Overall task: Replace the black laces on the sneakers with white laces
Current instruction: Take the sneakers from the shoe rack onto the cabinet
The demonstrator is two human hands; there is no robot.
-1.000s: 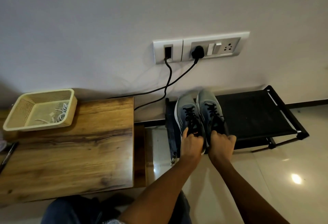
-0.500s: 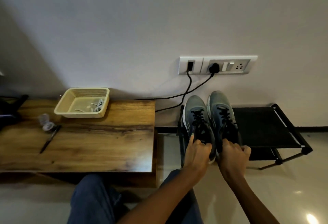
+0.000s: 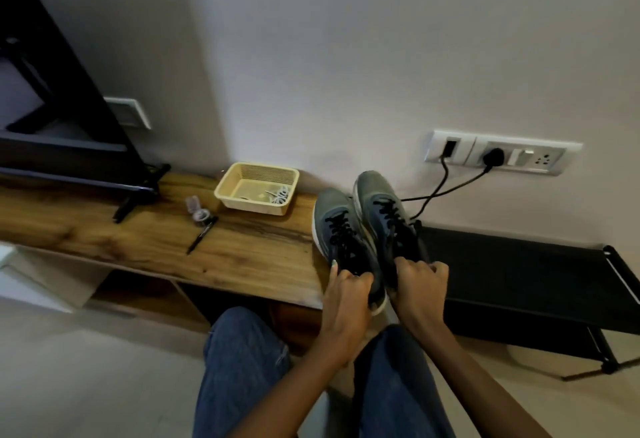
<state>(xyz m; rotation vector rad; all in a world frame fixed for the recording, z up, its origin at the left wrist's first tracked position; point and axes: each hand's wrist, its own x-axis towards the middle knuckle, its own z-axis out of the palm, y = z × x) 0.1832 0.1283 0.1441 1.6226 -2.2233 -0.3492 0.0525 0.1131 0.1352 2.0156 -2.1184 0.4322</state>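
2 grey sneakers [image 3: 367,229], black-laced, heels gripped by left hand [image 3: 349,290] and right hand [image 3: 420,278]; no legible branding.

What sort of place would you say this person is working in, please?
Probably a room at home: a low wooden bench against the wall, a black shoe rack beside it, and a wall socket panel.

No legible text — labels, brands, numbers

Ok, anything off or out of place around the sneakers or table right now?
Nothing stands out. Both sneakers are held by their heels, left hand and right hand, black laces intact. White laces sit inside the basket on the wooden table.
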